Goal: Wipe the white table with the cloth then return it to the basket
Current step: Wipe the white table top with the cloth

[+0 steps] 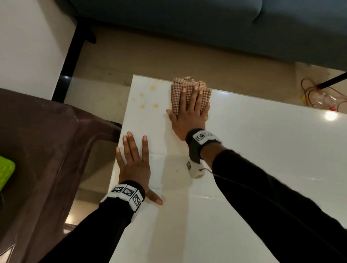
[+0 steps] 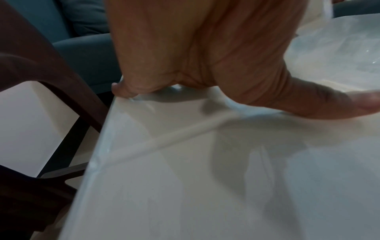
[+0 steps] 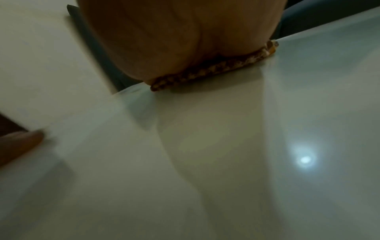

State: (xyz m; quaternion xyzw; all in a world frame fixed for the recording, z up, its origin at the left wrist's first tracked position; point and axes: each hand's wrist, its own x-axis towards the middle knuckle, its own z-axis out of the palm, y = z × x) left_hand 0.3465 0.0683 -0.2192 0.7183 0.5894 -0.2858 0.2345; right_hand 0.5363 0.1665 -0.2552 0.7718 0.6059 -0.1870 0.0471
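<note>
A brown-and-cream checked cloth [image 1: 177,96] lies folded at the far edge of the glossy white table [image 1: 266,146]. My right hand [image 1: 190,110] presses flat on the cloth with straight, spread fingers; its palm [image 3: 174,37] covers most of the cloth [image 3: 205,69] in the right wrist view. Several yellow stains [image 1: 148,100] dot the table just left of the cloth. My left hand [image 1: 133,159] rests flat near the table's left edge, fingers spread, holding nothing; its palm [image 2: 195,48] touches the table [image 2: 205,178]. No basket shows in any view.
A brown plastic chair [image 1: 46,146] stands against the table's left side, with a lime-green object [image 1: 0,176] at the far left. A dark blue sofa [image 1: 212,20] sits beyond the table. Red cables [image 1: 327,95] lie on the floor at the far right.
</note>
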